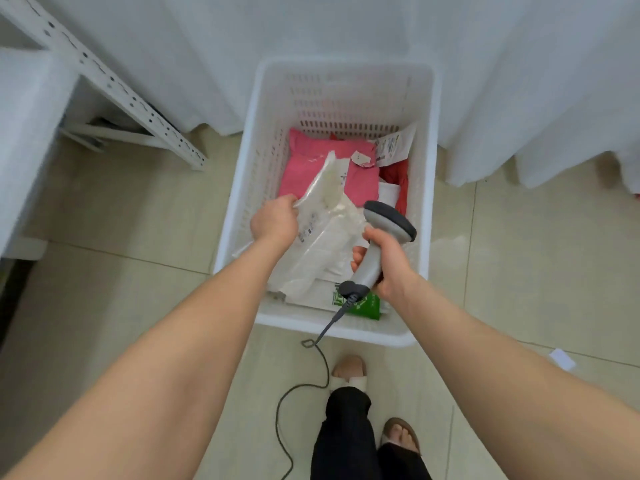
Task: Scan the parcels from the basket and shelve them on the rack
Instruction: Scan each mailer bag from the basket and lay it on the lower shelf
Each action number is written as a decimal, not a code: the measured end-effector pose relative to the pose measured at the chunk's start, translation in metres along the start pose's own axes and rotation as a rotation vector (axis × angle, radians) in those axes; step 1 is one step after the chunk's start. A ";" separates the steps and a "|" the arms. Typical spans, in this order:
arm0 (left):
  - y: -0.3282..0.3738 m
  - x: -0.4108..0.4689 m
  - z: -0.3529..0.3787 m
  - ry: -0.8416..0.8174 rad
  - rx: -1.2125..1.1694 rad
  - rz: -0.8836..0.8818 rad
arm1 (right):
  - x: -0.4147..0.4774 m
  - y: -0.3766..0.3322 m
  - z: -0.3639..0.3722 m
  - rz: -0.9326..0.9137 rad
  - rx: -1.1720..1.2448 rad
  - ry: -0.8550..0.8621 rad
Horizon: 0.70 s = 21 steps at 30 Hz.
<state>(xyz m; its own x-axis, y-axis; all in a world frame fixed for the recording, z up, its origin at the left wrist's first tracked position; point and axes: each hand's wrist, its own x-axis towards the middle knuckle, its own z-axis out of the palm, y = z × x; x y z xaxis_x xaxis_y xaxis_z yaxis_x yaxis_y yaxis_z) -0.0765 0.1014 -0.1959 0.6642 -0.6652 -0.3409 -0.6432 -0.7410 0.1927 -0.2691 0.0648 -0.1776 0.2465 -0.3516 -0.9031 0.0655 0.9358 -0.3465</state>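
White parcel [322,237] lifted over the basket [431,202], pinched by the left hand [275,220], right hand [388,265] wrapped round the scanner [388,223]: scanning step, label needs facing the scanner head next.

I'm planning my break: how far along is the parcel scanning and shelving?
Done: cannot tell; only a corner of the rack shows. In hand: the left hand grips a clear plastic parcel over the basket, and the right hand holds the scanner beside it. Left: the pink parcel, red parcel and green-printed parcel lie in the basket.
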 end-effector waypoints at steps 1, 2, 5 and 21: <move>0.001 -0.009 -0.022 0.019 -0.093 -0.070 | -0.019 -0.005 0.005 -0.009 0.009 0.007; 0.002 -0.017 -0.044 0.031 -0.185 -0.136 | -0.039 -0.010 0.010 -0.018 0.018 0.009; 0.004 -0.048 -0.106 0.034 -0.478 -0.233 | -0.097 -0.027 0.025 -0.055 0.019 0.007; 0.008 -0.240 -0.373 -0.063 -1.113 -0.254 | -0.349 -0.069 0.066 -0.215 -0.078 -0.068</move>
<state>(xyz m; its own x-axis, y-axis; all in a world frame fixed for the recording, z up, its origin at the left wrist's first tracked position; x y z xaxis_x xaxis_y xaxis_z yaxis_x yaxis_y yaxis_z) -0.0988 0.2210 0.2310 0.6862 -0.5023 -0.5261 0.2217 -0.5443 0.8090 -0.2961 0.1248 0.1778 0.3002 -0.5373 -0.7881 0.0491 0.8338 -0.5498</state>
